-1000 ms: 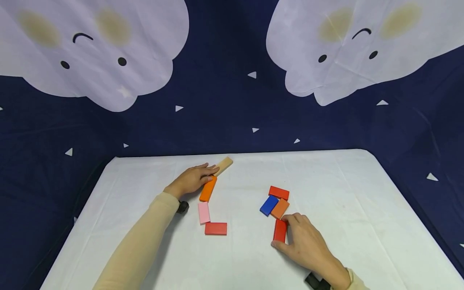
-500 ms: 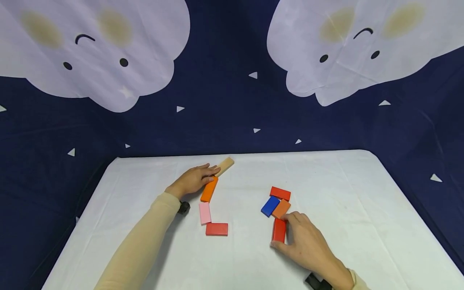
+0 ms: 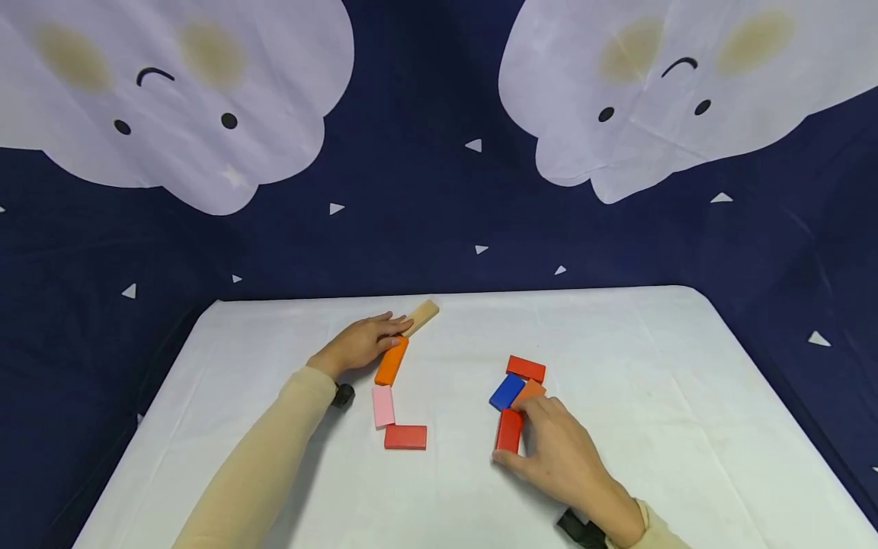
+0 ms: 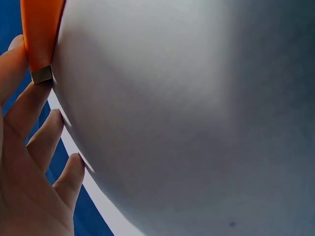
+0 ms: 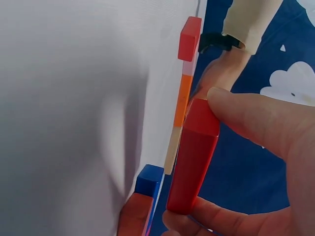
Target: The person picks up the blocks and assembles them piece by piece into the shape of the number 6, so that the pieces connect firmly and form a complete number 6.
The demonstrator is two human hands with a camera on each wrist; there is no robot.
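While right hand (image 3: pixel 562 457) pinches red block (image 3: pixel 508 431), left hand (image 3: pixel 358 345) rests outstretched | white tabletop (image 3: pixel 638 366) | navy backdrop (image 3: pixel 411 130)

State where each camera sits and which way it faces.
Head: on the head, facing forward and down over the white table; left hand, right hand and sleeves show.
Left wrist: on that wrist, facing the left hand at an orange block.
Right wrist: on that wrist, facing the right hand holding a red block; left sleeve visible.
Shared: head and right wrist show this red block.
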